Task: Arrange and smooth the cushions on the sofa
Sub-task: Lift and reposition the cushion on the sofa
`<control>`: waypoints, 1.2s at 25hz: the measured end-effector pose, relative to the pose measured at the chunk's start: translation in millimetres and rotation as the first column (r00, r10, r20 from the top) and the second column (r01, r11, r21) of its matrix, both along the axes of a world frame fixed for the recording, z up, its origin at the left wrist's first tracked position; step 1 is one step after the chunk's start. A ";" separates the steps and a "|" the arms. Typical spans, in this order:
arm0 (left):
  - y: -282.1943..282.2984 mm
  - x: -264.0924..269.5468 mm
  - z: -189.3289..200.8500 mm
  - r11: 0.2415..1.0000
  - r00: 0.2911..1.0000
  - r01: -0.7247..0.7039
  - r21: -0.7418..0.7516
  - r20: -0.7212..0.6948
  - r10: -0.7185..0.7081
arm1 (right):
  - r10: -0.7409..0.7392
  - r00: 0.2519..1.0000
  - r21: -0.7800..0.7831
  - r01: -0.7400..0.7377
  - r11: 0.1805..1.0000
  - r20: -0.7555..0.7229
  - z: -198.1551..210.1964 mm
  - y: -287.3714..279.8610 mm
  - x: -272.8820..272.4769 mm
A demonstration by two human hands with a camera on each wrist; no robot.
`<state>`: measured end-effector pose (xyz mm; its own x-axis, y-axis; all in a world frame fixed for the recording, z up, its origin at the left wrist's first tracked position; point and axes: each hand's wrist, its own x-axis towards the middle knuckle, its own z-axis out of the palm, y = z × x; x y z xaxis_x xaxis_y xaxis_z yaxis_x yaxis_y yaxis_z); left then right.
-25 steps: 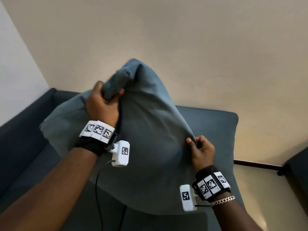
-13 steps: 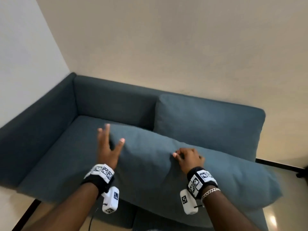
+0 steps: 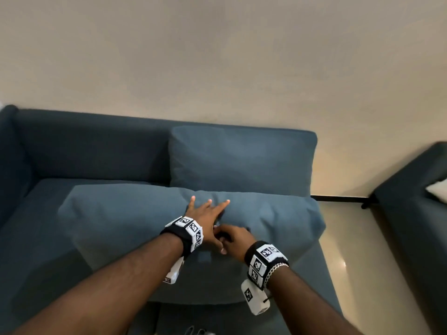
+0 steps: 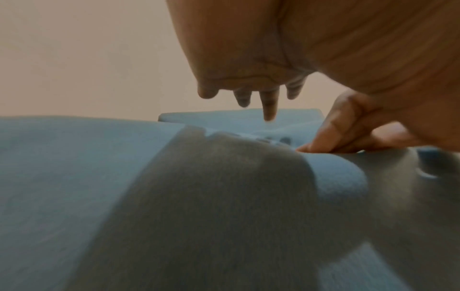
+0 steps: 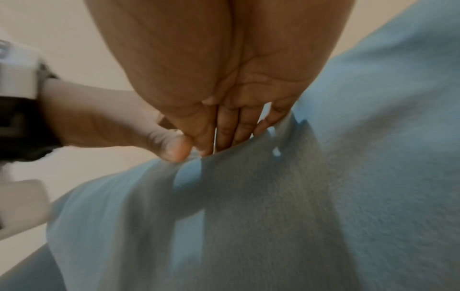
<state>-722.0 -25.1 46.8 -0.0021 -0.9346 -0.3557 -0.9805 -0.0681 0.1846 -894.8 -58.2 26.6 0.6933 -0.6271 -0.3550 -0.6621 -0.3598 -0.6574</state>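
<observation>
A large blue cushion (image 3: pixel 116 221) (image 4: pixel 74 157) (image 5: pixel 373 157) lies flat across the seat of the dark blue sofa (image 3: pixel 84 146). Behind it a second blue cushion (image 3: pixel 242 160) (image 4: pixel 224 116) stands upright against the right half of the backrest. My left hand (image 3: pixel 208 211) (image 4: pixel 248 94) is over the middle of the flat cushion with its fingers straight and spread. My right hand (image 3: pixel 232 239) (image 5: pixel 231 133) is just beside it, fingertips pressed down into the fabric, which dents around them. The left thumb (image 5: pixel 174 149) nearly meets the right fingers.
The sofa's left armrest (image 3: pixel 9 153) rises at the far left. A second dark seat (image 3: pixel 416 213) with a pale cushion (image 3: pixel 437 191) stands at the right, across a strip of glossy floor (image 3: pixel 350 250). A plain wall runs behind.
A second ago both hands held the cushion up in the air; it then came down flat on the seat. My left hand let go and has moved right, close to my right hand.
</observation>
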 end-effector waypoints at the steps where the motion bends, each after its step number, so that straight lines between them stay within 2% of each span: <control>1: -3.3 -10.1 -2.2 1.000 1.000 0.004 0.018 0.011 -0.004 | -0.092 0.990 0.000 0.093 0.996 0.111 -1.1 -3.8 -15.6; 2: -4.6 -19.0 -4.2 1.000 0.999 -0.008 0.025 0.039 0.007 | -0.256 0.936 -0.053 0.277 0.960 0.242 -1.9 -14.9 -35.5; 3: -4.9 -26.8 -6.4 0.999 0.997 -0.044 0.018 0.071 0.043 | -0.451 0.813 -0.136 0.527 0.839 0.368 -4.7 -30.4 -61.5; 4: -5.7 -33.6 -7.5 0.994 0.991 -0.107 0.011 0.086 0.106 | -0.626 0.646 -0.193 0.747 0.636 0.438 -4.7 -44.5 -91.1; 5: -6.3 -37.9 -5.9 0.983 0.980 -0.180 0.019 0.092 0.178 | -0.767 0.482 -0.197 0.876 0.441 0.424 -6.0 -57.1 -123.3; 6: -8.9 -43.9 -4.4 0.970 0.966 -0.237 0.047 0.113 0.231 | -0.877 0.357 -0.157 0.933 0.323 0.321 -11.1 -68.6 -153.9; 7: -13.2 -49.3 -4.3 0.962 0.958 -0.262 0.083 0.146 0.248 | -0.932 0.318 -0.114 0.947 0.301 0.177 -15.2 -77.8 -178.7; 8: -18.4 -55.4 -4.5 0.957 0.954 -0.264 0.120 0.181 0.240 | -0.936 0.348 -0.050 0.937 0.345 0.059 -21.2 -82.8 -196.3; 9: -23.1 -62.2 -4.2 0.957 0.954 -0.252 0.143 0.203 0.221 | -0.912 0.408 0.041 0.911 0.409 0.026 -26.9 -84.8 -206.6; 10: -26.2 -68.2 -2.0 0.960 0.953 -0.243 0.136 0.220 0.210 | -0.891 0.442 0.151 0.879 0.453 0.102 -35.2 -86.6 -212.4; 11: -28.7 -71.8 2.8 0.966 0.949 -0.241 0.092 0.230 0.215 | -0.877 0.436 0.202 0.858 0.473 0.200 -40.5 -88.0 -215.0; 13: -32.5 -67.4 27.3 0.965 0.941 -0.259 -0.050 0.212 0.263 | -0.840 0.383 0.151 0.871 0.467 0.386 -28.4 -92.5 -205.8; 15: -30.1 -54.9 62.9 0.943 0.938 -0.268 -0.199 0.169 0.302 | -0.781 0.366 0.067 0.886 0.458 0.506 2.9 -101.0 -195.1; 18: -15.1 -33.1 115.1 0.858 0.941 -0.319 -0.402 -0.025 0.337 | -0.596 0.358 0.018 0.848 0.530 0.719 93.6 -108.9 -177.4; 20: -2.7 -22.7 141.0 0.793 0.927 -0.364 -0.489 -0.270 0.259 | -0.459 0.294 0.007 0.836 0.548 0.839 171.5 -104.3 -163.3; 22: 10.8 -18.6 157.3 0.706 0.853 -0.436 -0.558 -0.506 0.127 | -0.315 0.187 0.035 0.810 0.585 0.930 247.3 -90.6 -141.7; 23: 16.8 -15.6 164.9 0.644 0.796 -0.493 -0.585 -0.602 0.062 | -0.226 0.160 0.010 0.795 0.606 0.961 285.1 -80.1 -127.3; 24: 22.7 -11.0 171.0 0.590 0.730 -0.556 -0.586 -0.683 0.010 | -0.127 0.170 -0.056 0.785 0.617 0.977 319.2 -68.2 -109.7; 25: 29.0 -3.1 172.3 0.560 0.682 -0.599 -0.573 -0.732 -0.019 | -0.032 0.207 -0.143 0.773 0.618 0.978 348.9 -53.4 -90.2; 26: 35.4 5.5 170.6 0.547 0.663 -0.617 -0.566 -0.749 -0.027 | 0.043 0.280 -0.249 0.761 0.599 0.959 371.1 -39.2 -69.2; 27: 43.4 13.2 166.0 0.555 0.673 -0.615 -0.560 -0.740 -0.001 | 0.078 0.377 -0.354 0.747 0.563 0.923 384.4 -25.3 -46.5; 29: 60.9 32.9 145.7 0.626 0.712 -0.580 -0.522 -0.697 0.079 | 0.035 0.575 -0.506 0.688 0.519 0.817 382.7 3.3 2.6; 30: 65.3 39.6 130.6 0.651 0.699 -0.586 -0.483 -0.708 0.104 | -0.011 0.660 -0.557 0.643 0.527 0.751 362.5 12.0 19.4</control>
